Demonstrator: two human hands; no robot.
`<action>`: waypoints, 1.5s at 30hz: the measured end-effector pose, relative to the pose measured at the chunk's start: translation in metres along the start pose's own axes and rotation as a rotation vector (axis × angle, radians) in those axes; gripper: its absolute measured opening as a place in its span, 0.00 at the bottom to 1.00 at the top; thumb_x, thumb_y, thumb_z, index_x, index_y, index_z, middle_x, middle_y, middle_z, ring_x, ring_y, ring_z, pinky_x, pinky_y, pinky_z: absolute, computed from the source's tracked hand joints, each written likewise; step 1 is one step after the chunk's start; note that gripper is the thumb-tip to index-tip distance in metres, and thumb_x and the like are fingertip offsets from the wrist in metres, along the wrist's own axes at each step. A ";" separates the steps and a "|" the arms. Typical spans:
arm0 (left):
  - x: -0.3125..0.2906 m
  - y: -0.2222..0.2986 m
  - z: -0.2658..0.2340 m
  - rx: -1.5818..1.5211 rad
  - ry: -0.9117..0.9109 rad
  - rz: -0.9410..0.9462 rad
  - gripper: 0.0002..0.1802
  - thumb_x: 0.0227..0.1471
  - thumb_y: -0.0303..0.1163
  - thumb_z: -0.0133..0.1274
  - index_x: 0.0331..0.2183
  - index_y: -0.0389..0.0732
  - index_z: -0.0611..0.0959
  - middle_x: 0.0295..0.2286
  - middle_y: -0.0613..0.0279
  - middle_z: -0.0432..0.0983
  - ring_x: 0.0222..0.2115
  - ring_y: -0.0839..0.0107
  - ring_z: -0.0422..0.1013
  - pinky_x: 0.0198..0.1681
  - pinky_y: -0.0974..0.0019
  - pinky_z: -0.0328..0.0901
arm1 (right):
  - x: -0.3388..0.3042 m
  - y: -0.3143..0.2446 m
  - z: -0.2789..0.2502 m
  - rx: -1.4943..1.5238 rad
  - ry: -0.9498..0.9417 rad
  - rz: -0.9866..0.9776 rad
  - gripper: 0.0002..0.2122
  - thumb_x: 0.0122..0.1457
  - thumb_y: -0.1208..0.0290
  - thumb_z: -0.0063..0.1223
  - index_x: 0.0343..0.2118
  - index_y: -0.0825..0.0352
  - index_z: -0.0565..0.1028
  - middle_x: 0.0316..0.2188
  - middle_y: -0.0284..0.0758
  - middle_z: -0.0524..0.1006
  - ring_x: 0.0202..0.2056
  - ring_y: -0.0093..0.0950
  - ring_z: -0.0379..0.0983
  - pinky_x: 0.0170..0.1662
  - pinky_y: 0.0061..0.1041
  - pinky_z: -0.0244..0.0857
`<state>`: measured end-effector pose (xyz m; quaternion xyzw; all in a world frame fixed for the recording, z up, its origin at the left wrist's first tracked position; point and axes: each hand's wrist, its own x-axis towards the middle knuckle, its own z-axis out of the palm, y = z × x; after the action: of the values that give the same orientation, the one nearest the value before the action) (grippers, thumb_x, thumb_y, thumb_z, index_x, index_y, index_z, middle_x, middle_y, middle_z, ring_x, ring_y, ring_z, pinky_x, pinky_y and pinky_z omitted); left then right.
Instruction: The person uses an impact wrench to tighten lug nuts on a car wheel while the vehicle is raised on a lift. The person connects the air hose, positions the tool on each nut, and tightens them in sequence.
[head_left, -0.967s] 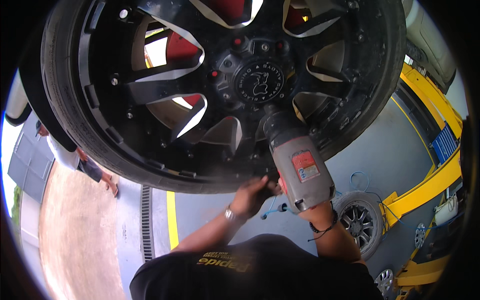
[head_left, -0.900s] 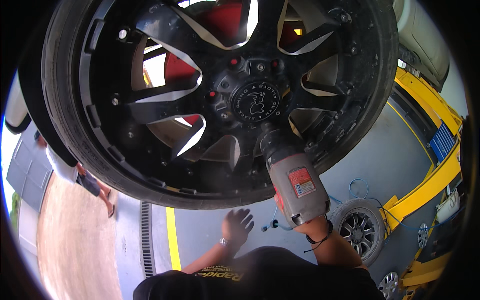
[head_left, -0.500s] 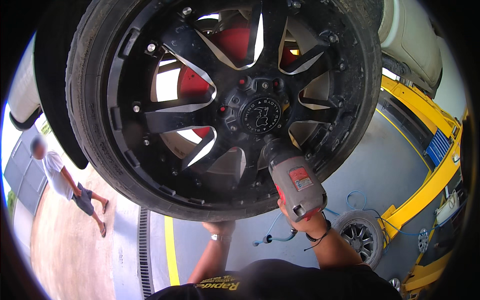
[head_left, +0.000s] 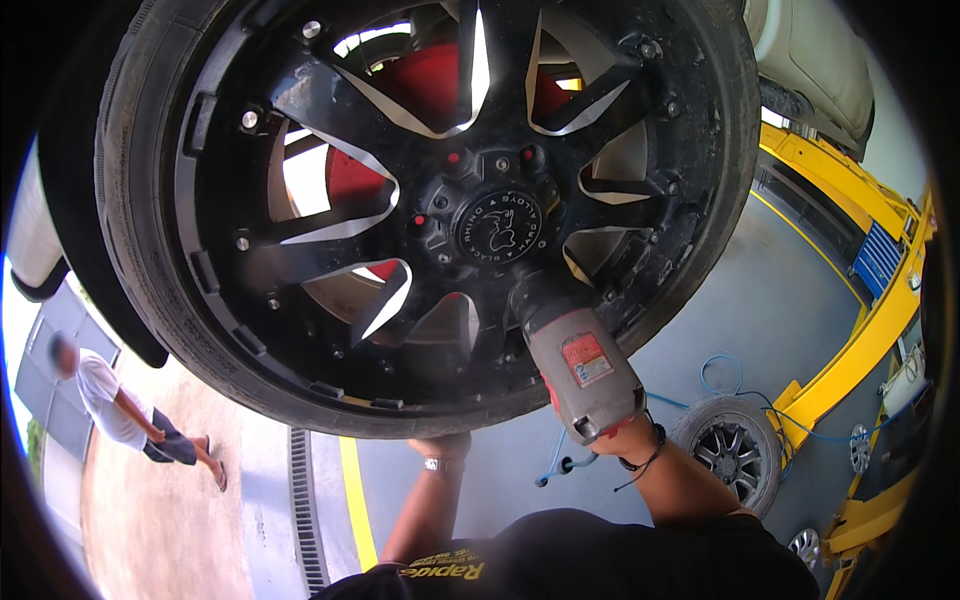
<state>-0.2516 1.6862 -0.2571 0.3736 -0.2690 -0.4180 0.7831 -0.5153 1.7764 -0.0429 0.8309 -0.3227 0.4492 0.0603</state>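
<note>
A large black spoked wheel [head_left: 330, 240] with a dark tyre [head_left: 140, 210] hangs raised in front of me. Red parts show behind its spokes. My right hand [head_left: 628, 440] is wrapped round the handle of a grey and red impact wrench [head_left: 583, 362]. The wrench's nose reaches the hub just below the round centre cap [head_left: 499, 228]; the socket's exact seat is hidden. Under the tyre's bottom edge, my left hand [head_left: 441, 446] touches the rubber from below. The tyre hides its fingers.
A yellow lift arm [head_left: 850, 375] curves along the right. Another wheel [head_left: 735, 455] lies on the grey floor beside a blue hose [head_left: 722, 372]. Left of me, a person [head_left: 120, 405] walks past a floor drain grate [head_left: 305, 510]. A pale vehicle body [head_left: 815, 75] is at upper right.
The wheel and the wrench appear slightly further left in view. My right hand still grips the wrench at the hub, and my left hand stays under the tyre.
</note>
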 end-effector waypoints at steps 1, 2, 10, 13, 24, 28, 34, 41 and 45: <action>0.004 -0.005 0.001 0.049 0.017 0.015 0.30 0.60 0.55 0.35 0.52 0.45 0.76 0.50 0.58 0.74 0.50 0.55 0.70 0.54 0.47 0.65 | 0.000 -0.003 -0.001 -0.001 -0.024 0.063 0.14 0.48 0.74 0.60 0.41 0.63 0.78 0.41 0.39 0.78 0.41 0.41 0.76 0.45 0.35 0.71; 0.004 -0.008 -0.002 0.095 0.080 -0.015 0.30 0.60 0.54 0.35 0.52 0.45 0.76 0.50 0.59 0.74 0.50 0.56 0.70 0.54 0.48 0.65 | 0.001 -0.002 -0.003 0.127 -0.008 0.016 0.15 0.48 0.74 0.60 0.42 0.62 0.78 0.42 0.39 0.78 0.42 0.41 0.75 0.46 0.37 0.70; -0.032 0.027 0.015 -0.481 0.032 -0.403 0.29 0.60 0.53 0.36 0.53 0.43 0.74 0.49 0.57 0.73 0.49 0.55 0.69 0.54 0.47 0.63 | -0.014 0.008 0.007 0.376 -0.049 0.178 0.18 0.47 0.73 0.61 0.45 0.62 0.78 0.45 0.39 0.78 0.48 0.42 0.73 0.52 0.39 0.66; -0.085 0.058 0.043 -0.181 0.108 -1.113 0.34 0.59 0.54 0.38 0.57 0.39 0.70 0.53 0.52 0.69 0.53 0.53 0.66 0.58 0.45 0.58 | -0.014 0.013 -0.003 0.018 -0.107 0.022 0.19 0.46 0.72 0.64 0.44 0.63 0.78 0.47 0.39 0.77 0.50 0.41 0.72 0.52 0.37 0.66; -0.072 0.142 0.225 -0.722 -1.011 -0.790 0.44 0.50 0.68 0.47 0.53 0.38 0.72 0.47 0.50 0.73 0.48 0.57 0.71 0.52 0.51 0.67 | 0.012 -0.001 -0.023 0.189 -0.010 0.168 0.43 0.47 0.69 0.67 0.64 0.69 0.54 0.60 0.49 0.63 0.59 0.43 0.65 0.59 0.36 0.61; -0.063 0.152 0.232 -0.832 -0.880 -0.672 0.23 0.53 0.49 0.57 0.45 0.44 0.75 0.41 0.55 0.77 0.42 0.58 0.74 0.48 0.52 0.70 | 0.010 -0.010 -0.011 0.178 0.105 0.318 0.21 0.51 0.72 0.63 0.48 0.67 0.71 0.44 0.41 0.75 0.45 0.37 0.74 0.47 0.32 0.68; -0.037 0.147 0.239 -0.704 -0.867 -0.661 0.18 0.55 0.44 0.56 0.42 0.43 0.76 0.37 0.53 0.77 0.39 0.58 0.74 0.45 0.52 0.71 | 0.007 -0.016 -0.002 0.178 0.180 0.338 0.10 0.52 0.74 0.62 0.38 0.66 0.78 0.34 0.36 0.80 0.36 0.34 0.77 0.40 0.31 0.70; -0.078 0.179 0.223 -0.629 -0.899 -0.794 0.22 0.54 0.45 0.54 0.42 0.36 0.77 0.36 0.50 0.76 0.39 0.58 0.74 0.46 0.52 0.70 | -0.007 -0.056 -0.021 0.056 0.206 0.303 0.13 0.51 0.74 0.61 0.42 0.66 0.77 0.36 0.37 0.79 0.39 0.35 0.75 0.42 0.34 0.69; -0.123 0.216 0.213 -0.664 -0.953 -0.594 0.23 0.55 0.40 0.56 0.46 0.37 0.70 0.44 0.48 0.74 0.44 0.58 0.72 0.50 0.51 0.69 | -0.015 -0.098 -0.052 0.023 0.284 0.257 0.14 0.51 0.73 0.61 0.43 0.65 0.78 0.38 0.39 0.78 0.41 0.39 0.74 0.45 0.37 0.68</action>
<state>-0.3724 1.7951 0.0268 -0.0562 -0.3286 -0.7975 0.5029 -0.5001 1.8810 -0.0054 0.7119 -0.4091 0.5695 0.0378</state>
